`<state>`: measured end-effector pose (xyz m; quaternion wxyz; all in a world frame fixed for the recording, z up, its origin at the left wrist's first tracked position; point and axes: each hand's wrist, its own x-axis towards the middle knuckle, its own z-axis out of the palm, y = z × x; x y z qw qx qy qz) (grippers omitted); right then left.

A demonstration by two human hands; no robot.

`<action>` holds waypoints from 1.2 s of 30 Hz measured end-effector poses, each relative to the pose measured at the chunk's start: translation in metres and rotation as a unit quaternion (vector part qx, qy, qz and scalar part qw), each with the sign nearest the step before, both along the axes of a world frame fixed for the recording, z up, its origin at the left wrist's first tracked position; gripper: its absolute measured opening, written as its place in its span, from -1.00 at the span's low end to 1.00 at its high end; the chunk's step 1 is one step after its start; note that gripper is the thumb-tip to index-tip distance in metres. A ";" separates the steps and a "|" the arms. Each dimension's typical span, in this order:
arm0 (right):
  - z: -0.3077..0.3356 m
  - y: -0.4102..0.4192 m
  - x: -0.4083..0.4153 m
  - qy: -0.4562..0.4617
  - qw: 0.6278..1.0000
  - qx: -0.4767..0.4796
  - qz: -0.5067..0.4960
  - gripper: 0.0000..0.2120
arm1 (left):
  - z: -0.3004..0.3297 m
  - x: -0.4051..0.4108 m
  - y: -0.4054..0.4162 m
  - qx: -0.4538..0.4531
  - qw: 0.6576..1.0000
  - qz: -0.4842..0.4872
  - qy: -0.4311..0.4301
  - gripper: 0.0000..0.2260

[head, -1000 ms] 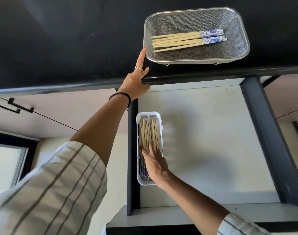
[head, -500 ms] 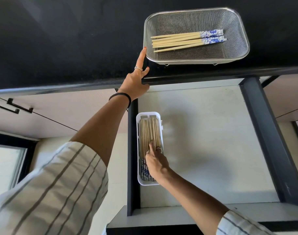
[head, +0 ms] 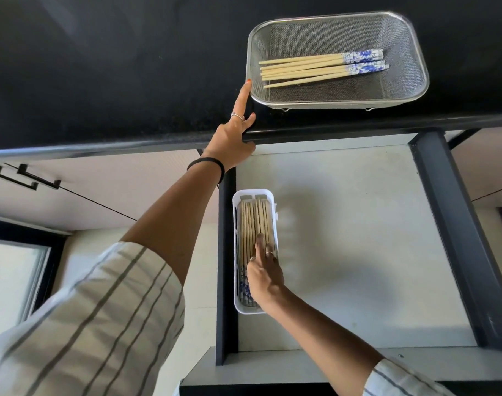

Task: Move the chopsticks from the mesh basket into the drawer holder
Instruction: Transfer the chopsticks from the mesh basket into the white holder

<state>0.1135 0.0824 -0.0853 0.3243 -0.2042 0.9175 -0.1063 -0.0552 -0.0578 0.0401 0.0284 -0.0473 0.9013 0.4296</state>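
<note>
A steel mesh basket [head: 412,90] sits on the black counter and holds several bamboo chopsticks [head: 307,68] with blue-and-white ends. In the open drawer, a white holder [head: 276,224] lies along the left side with several chopsticks [head: 248,221] in it. My right hand [head: 264,274] rests over the holder, fingers touching the chopsticks inside; it grips none that I can see. My left hand [head: 234,141] leans on the counter's front edge, its forefinger stretched toward the basket's near left corner.
The drawer floor [head: 358,238] is pale, with dark side rails [head: 455,238] on the right and left. The black counter [head: 115,67] stretches to the left. Cabinet fronts with black handles [head: 24,175] lie lower left.
My right hand has slid a little farther up along the chopsticks in the holder. My left hand and the basket have stayed still.
</note>
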 end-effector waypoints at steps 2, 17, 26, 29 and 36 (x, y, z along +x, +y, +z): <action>0.000 -0.001 -0.004 -0.007 1.000 -0.002 -0.009 -0.58 | -0.001 0.001 0.000 -0.009 1.000 0.006 0.009 -0.03; 0.005 -0.002 -0.017 -0.011 0.999 -0.024 0.025 -0.39 | -0.005 -0.003 -0.002 -0.003 1.000 0.002 -0.008 -0.02; 0.012 -0.001 -0.015 -0.035 0.998 -0.045 -0.019 -0.34 | -0.001 0.000 -0.002 0.001 1.000 0.013 -0.002 -0.03; 0.012 0.000 -0.013 -0.045 0.998 -0.028 -0.018 -0.35 | -0.001 0.000 -0.001 -0.003 1.000 0.015 -0.007 -0.03; 0.015 -0.003 -0.016 -0.064 0.998 0.012 -0.008 -0.44 | -0.005 -0.001 -0.001 0.005 0.999 0.033 0.012 -0.08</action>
